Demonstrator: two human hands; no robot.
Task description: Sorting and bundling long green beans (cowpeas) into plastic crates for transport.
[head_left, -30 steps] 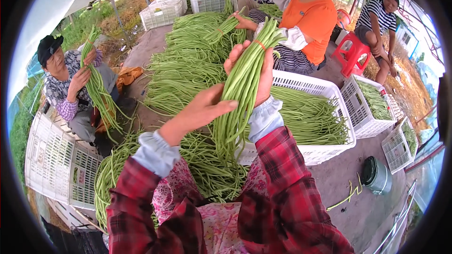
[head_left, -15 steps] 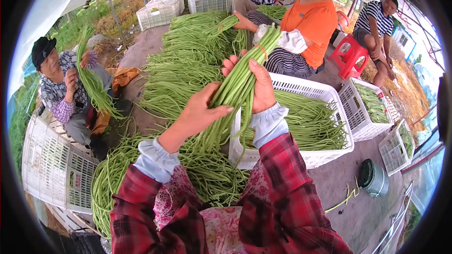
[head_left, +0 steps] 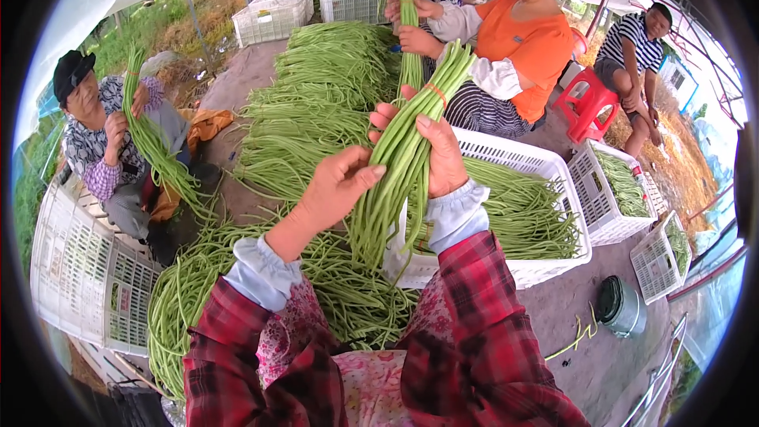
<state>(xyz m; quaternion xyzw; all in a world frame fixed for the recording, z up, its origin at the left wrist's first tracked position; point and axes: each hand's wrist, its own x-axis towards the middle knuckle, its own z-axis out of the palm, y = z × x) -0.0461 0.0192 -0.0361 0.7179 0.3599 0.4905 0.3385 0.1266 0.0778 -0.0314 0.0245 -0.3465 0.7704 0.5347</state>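
A bundle of long green beans (head_left: 411, 138), bound near its top by an orange band, stands upright in front of me. My right hand (head_left: 439, 154) is wrapped around its middle. My left hand (head_left: 336, 190) presses on the bundle's left side, fingers touching the beans. The bundle's lower ends hang over the near edge of a white slatted crate (head_left: 545, 166) that holds more bundled beans. A heap of loose long beans (head_left: 316, 111) covers the ground ahead and to my left.
A person in orange (head_left: 526, 47) sits opposite holding another bundle. A person in a black cap (head_left: 103, 150) sits at the left sorting beans. White crates (head_left: 83, 269) stand at left, far back and right; a red stool (head_left: 589, 103) and a dark round container (head_left: 621, 308) at right.
The bundle has stayed upright in my right hand while my left hand slid up closer against its side. The person at the left has shifted their beans slightly.
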